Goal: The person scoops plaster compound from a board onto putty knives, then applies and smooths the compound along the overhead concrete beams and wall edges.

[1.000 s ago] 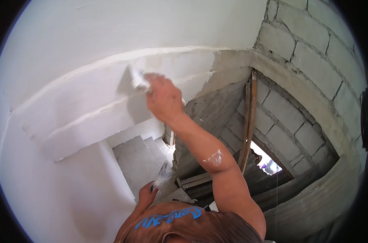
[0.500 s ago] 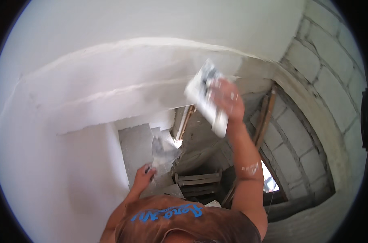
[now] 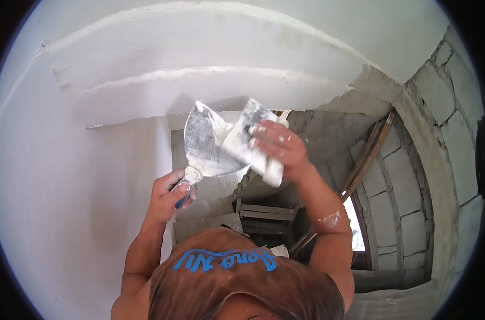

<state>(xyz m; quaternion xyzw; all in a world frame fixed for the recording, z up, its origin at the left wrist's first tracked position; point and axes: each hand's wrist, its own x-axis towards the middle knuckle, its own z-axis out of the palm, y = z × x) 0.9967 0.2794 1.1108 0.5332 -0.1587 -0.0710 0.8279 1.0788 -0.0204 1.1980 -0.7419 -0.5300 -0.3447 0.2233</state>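
My left hand (image 3: 172, 194) is wrapped round the dark blue handle of a wide putty knife (image 3: 201, 141), its fan-shaped metal blade pointing up and smeared with white plaster. A thick ridge of plaster (image 3: 220, 130) sits on the blade by its right part. My right hand (image 3: 283, 145) grips a rectangular plastering trowel (image 3: 238, 143) coated in white, its fingers over the back. The trowel's left edge meets or overlaps the putty knife's blade; whether they press together I cannot tell. White specks mark my right hand and forearm.
Ahead runs a plastered beam (image 3: 199, 88) with a bare patch near its right end. A smooth white wall (image 3: 119, 208) stands at left, a block wall (image 3: 407, 197) at right. Wooden poles (image 3: 367, 154) lean there, and a slatted wooden piece (image 3: 266, 210) lies below.
My left hand has raised the putty knife from low down. My right hand has brought the trowel left and slightly down to the blade. The view has shifted, showing the beam higher.
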